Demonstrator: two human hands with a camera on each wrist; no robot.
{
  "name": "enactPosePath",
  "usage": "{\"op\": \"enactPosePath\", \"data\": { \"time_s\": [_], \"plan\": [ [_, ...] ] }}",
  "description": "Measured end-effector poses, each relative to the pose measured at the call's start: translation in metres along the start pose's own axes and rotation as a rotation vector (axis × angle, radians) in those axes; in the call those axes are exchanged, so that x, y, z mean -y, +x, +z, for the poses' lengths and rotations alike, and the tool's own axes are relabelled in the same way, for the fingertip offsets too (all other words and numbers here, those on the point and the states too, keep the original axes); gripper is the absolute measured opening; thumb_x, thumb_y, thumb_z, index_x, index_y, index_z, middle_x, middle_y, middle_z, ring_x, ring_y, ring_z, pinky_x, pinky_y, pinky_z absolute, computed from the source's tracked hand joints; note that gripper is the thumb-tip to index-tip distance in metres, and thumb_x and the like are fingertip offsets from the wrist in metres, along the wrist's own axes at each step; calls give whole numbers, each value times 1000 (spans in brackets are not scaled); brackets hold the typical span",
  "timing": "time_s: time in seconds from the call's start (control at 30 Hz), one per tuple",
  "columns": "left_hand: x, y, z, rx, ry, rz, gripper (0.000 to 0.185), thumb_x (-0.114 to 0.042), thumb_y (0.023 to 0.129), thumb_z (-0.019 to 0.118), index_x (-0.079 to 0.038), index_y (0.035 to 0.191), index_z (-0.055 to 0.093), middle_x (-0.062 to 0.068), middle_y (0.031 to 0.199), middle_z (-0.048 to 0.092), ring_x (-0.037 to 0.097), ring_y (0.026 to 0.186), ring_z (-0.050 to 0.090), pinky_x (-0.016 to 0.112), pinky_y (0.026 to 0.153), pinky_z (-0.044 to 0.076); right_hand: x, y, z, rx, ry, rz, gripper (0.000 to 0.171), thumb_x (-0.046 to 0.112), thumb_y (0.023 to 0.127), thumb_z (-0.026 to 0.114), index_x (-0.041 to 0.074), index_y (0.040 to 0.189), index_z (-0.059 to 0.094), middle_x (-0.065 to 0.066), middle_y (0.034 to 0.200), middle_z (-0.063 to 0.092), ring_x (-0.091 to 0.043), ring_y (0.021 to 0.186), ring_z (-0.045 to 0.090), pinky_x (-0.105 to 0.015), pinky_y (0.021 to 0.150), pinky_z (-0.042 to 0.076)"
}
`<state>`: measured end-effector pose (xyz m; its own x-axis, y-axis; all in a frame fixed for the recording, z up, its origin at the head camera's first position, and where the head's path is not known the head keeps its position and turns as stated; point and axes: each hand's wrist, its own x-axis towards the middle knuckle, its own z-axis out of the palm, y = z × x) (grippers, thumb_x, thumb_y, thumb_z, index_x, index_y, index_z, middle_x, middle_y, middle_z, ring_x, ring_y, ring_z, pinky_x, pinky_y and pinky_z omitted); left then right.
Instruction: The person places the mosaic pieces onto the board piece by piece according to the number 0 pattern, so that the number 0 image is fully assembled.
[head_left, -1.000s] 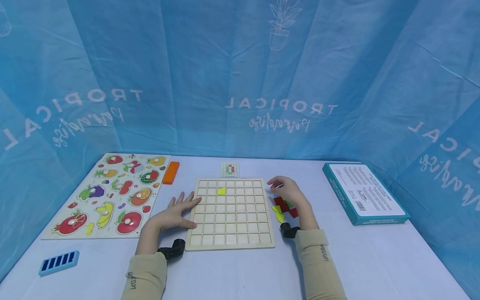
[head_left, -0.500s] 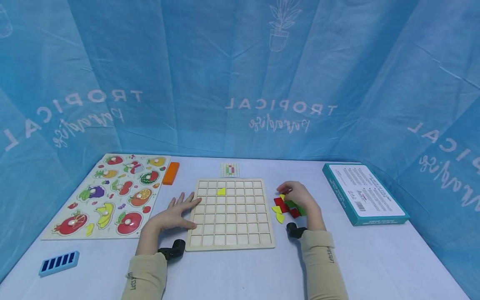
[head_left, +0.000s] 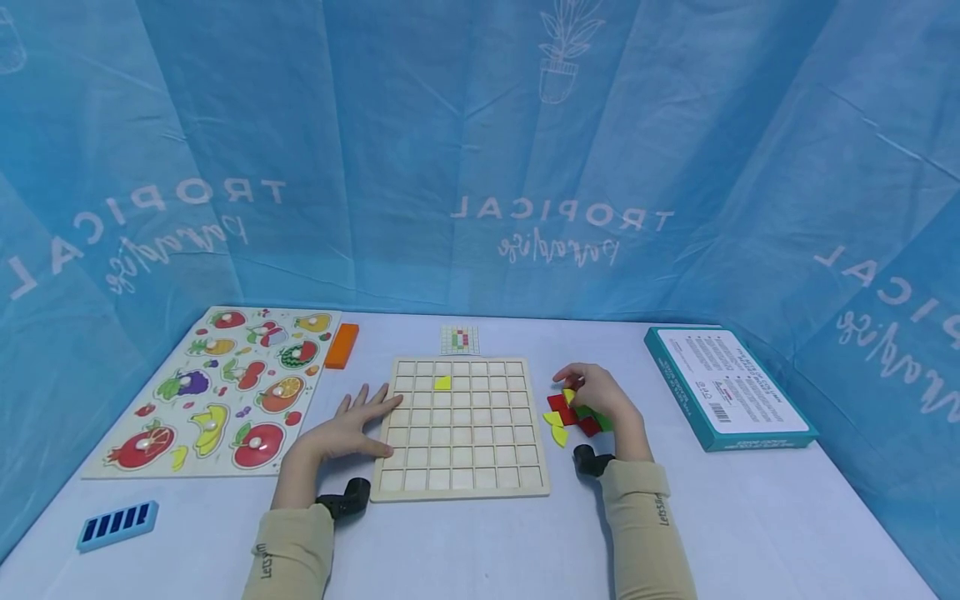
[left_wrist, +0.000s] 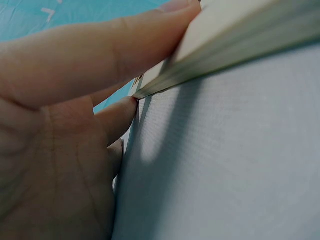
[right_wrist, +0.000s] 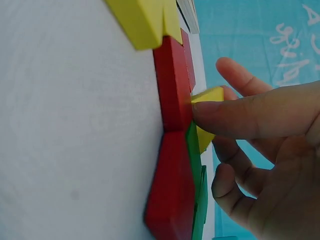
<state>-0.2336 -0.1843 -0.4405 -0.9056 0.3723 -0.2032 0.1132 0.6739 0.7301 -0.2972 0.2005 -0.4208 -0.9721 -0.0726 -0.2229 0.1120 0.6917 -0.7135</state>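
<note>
My left hand (head_left: 345,429) rests on the left edge of a wooden grid board (head_left: 461,497), its fingers spread; in the left wrist view, the thumb (left_wrist: 125,42) lies on the board's rim. One yellow tile (head_left: 442,383) sits in a cell near the top of the grid. To the right of the board, my right hand (head_left: 598,396) pinches another yellow tile (right_wrist: 212,94) between thumb and index finger, over a small pile. That pile holds red tiles (right_wrist: 172,85), green tiles (head_left: 603,422) partly hidden under the hand, and more yellow tiles (head_left: 559,436).
Behind the board lies a small pattern card (head_left: 460,340). A fruit puzzle board (head_left: 247,400), an orange block (head_left: 342,346) and a light-blue slotted piece (head_left: 117,526) are on the left. At the right is a teal box (head_left: 731,387). A blue curtain (head_left: 405,167) hangs behind the table.
My right hand has moved right, from beside the board's upper right corner to over the tile pile, where it now pinches a yellow tile. The left hand stays put.
</note>
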Motion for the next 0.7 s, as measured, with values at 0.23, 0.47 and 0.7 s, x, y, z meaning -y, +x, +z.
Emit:
{"op": "enactPosePath", "data": {
  "time_s": [0.23, 0.47, 0.7],
  "plan": [
    [2, 1, 0, -2, 3, -5, 89, -27, 68, 75, -8, 144, 32, 20, 153, 9, 39, 139, -10, 55, 110, -12, 0, 0, -2, 25, -23, -12, 45, -7, 70, 68, 13, 110, 64, -10, 93, 54, -26, 93, 48, -28, 69, 47],
    [2, 1, 0, -5, 0, -10, 89, -26, 68, 76, -8, 144, 32, 20, 153, 9, 40, 139, -10, 56, 109, -12, 2, 0, -5, 2, 13, -27, 45, 0, 74, 70, 14, 116, 61, -10, 103, 57, -27, 96, 51, -33, 76, 52],
    [3, 1, 0, -4, 1, -9, 89, -26, 68, 75, -8, 144, 31, 20, 153, 9, 39, 139, -11, 56, 109, -12, 13, -4, -4, -31, 65, -61, 43, 12, 81, 69, 10, 122, 57, -11, 99, 59, -24, 85, 56, -35, 76, 50]
  ]
}}
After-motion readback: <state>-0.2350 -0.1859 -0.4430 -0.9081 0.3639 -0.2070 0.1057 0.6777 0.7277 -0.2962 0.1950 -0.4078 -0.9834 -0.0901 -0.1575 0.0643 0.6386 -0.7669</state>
